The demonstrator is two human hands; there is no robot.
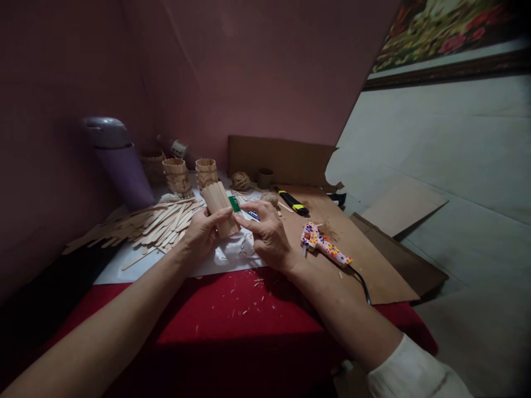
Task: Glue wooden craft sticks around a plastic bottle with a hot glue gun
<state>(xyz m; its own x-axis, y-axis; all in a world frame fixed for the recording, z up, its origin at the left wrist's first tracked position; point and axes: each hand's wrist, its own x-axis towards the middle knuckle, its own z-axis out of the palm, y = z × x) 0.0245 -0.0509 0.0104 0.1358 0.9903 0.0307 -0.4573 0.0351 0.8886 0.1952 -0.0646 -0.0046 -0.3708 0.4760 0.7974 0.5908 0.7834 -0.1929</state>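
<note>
In the middle of the head view, my left hand (199,232) is wrapped round a small container partly covered with upright wooden craft sticks (218,202). A green strip (234,203) of its surface shows beside the sticks. My right hand (267,232) has thumb and forefinger closed against the container's right side, at the edge of the sticks. Whether a loose stick is between those fingers is hidden. A large pile of craft sticks (166,224) lies left of my left hand. Nearest my right hand on the right lies a flower-patterned glue gun (326,243).
Two stick-covered cups (176,176) stand behind the pile, near a purple bottle (122,171). A twine ball (240,181) and a yellow-black utility knife (292,202) lie further back. Cardboard (365,265) covers the right side; wood scraps dot the red cloth (232,315).
</note>
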